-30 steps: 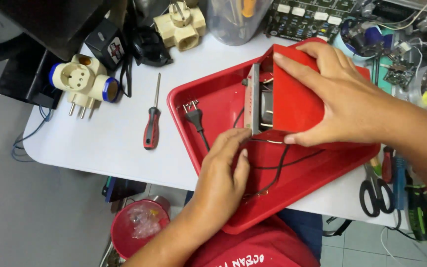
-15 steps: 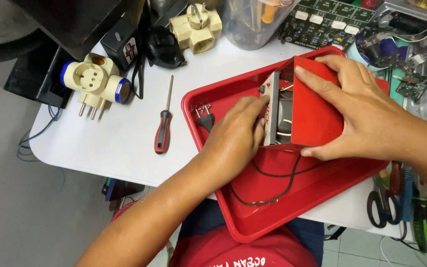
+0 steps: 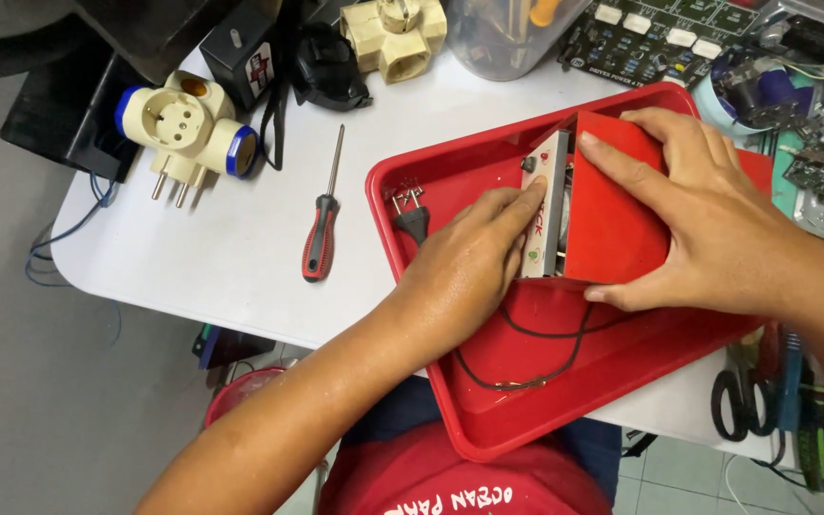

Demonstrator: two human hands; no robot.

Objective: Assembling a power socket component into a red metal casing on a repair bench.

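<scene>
R hand (image 3: 707, 219) clamps red device (image 3: 621, 215) flat; L hand (image 3: 474, 262) fingertips press its pale front panel (image 3: 547, 205), in red tray (image 3: 488, 420) nr table's front edge.

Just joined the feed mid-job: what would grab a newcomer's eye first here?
The bright red tray at the table's near edge, where the right hand grips a red device casing and the left hand presses its pale front panel. A black cord with plug lies in the tray. Left of it lie a red-handled screwdriver and a cream multi-socket adapter.

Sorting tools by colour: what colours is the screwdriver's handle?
Red and black handle on the screwdriver, clearest in the head view.
</scene>
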